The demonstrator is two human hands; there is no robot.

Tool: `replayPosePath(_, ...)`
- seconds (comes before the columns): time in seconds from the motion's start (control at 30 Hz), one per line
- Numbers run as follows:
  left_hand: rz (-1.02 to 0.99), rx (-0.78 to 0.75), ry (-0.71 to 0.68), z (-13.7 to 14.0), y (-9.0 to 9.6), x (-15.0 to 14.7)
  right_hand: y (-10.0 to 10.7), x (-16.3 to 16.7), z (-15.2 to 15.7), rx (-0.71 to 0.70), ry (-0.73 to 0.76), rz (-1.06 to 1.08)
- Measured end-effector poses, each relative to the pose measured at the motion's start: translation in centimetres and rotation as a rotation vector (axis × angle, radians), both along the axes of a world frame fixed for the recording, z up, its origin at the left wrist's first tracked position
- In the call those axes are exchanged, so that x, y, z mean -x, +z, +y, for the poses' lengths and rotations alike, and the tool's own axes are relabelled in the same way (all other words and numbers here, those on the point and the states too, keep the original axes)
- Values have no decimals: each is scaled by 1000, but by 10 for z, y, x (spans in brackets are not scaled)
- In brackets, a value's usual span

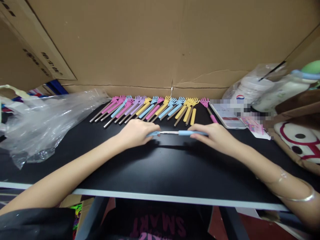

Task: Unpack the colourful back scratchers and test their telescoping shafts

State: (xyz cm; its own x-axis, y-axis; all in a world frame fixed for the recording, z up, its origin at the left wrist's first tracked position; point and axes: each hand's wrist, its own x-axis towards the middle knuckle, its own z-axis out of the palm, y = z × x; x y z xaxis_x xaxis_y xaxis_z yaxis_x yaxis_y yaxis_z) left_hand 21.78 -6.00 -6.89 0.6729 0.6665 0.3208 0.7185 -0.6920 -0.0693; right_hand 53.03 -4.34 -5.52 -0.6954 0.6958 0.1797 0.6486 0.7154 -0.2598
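Back-scratcher (172, 132), one, blue, in two hands (137, 133) (214, 135) above one black table (160, 173).

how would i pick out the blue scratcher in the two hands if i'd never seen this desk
Find the black tabletop, then look just in front of its row of coloured scratchers. There the left hand and right hand grip a blue scratcher with a silvery shaft. Unlike the slanted blue ones in the row, it is held crosswise.
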Motion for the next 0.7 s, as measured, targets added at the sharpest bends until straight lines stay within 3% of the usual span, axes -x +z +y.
replayPosePath(0.1, 3, 4, -44, -7, -1, -13, 1, 13, -12, -27, 2, -20)
replayPosePath(0.23, 33, -20, 6, -4, 5, -5, 9, 2, -7, -62, -12, -27)
replayPosePath(0.47, 94, 244, 235, 18, 27, 40, 28, -56, 33, 216, -64, -52)
replayPosePath(0.7, 32, 285, 230, 21, 34, 55, 38, -65, 32, 226, -92, -28)
